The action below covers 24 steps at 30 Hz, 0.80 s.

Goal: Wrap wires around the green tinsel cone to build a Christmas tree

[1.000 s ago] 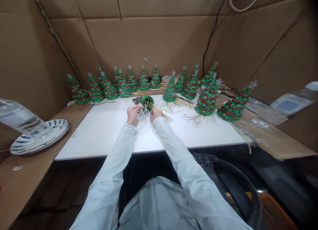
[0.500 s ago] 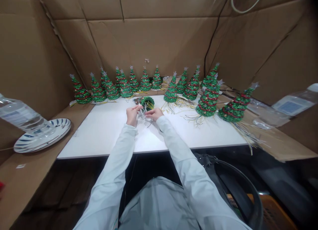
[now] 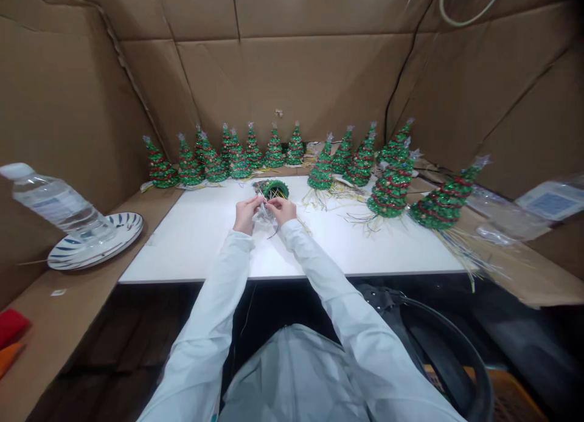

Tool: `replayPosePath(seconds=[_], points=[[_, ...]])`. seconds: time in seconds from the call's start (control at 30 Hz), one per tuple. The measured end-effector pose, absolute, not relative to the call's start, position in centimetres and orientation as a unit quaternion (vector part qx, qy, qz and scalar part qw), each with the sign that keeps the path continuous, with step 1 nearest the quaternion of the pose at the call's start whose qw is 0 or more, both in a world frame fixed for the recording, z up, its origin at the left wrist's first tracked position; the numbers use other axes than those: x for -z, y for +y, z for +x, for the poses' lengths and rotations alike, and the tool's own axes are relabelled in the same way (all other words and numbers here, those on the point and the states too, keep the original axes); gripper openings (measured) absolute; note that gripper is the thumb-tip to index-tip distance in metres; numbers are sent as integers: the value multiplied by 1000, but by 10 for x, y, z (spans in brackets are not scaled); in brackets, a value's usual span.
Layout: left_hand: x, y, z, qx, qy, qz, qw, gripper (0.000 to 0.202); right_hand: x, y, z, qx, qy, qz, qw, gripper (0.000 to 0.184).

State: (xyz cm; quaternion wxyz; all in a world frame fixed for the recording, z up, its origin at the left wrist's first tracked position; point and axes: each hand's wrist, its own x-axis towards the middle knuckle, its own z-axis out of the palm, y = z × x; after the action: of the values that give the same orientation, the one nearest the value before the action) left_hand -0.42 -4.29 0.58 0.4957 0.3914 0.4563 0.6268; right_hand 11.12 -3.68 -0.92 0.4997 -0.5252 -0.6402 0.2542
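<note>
A small green beaded Christmas tree (image 3: 276, 188) lies on its side on the white board (image 3: 182, 239), its hollow round base turned toward me. Thin white, yellow and dark wires (image 3: 263, 213) come out of that base. My left hand (image 3: 246, 214) pinches some of these wires between thumb and fingertips. Close beside it, my right hand (image 3: 281, 209) also has its fingertips closed on the wires. The two hands almost meet just in front of the base. Which single strands each hand holds is too small to tell.
Several upright Christmas trees (image 3: 239, 157) line the back, and more with loose wires (image 3: 390, 185) stand at right. A water bottle (image 3: 64, 203) rests on a striped plate (image 3: 130, 224) at left; a clear plastic bottle (image 3: 542, 206) is far right. Cardboard walls (image 3: 296, 75) surround the board.
My right hand has come in closer to my left hand at the wires. The whole view has shifted slightly, with the scene appearing further right.
</note>
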Motion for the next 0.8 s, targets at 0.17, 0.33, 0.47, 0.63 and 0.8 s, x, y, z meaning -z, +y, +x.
replayPosePath(seconds=[0.17, 0.33, 0.47, 0.63, 0.8], points=[[-7, -43, -3, -627, 455, 375, 509, 28, 9, -38, 116, -213, -656, -550, 471, 15], [-10, -48, -3, -616, 464, 372, 517, 30, 11, -36, 118, -197, -663, -560, 456, 15], [-13, -52, -2, -609, 464, 373, 524, 34, 12, -36, 119, -178, -677, -562, 440, 17], [-14, -53, -1, -612, 465, 362, 527, 36, 9, -39, 119, -158, -687, -575, 414, 18], [-13, -53, 0, -607, 466, 375, 522, 34, 6, -41, 120, -148, -693, -586, 395, 19]])
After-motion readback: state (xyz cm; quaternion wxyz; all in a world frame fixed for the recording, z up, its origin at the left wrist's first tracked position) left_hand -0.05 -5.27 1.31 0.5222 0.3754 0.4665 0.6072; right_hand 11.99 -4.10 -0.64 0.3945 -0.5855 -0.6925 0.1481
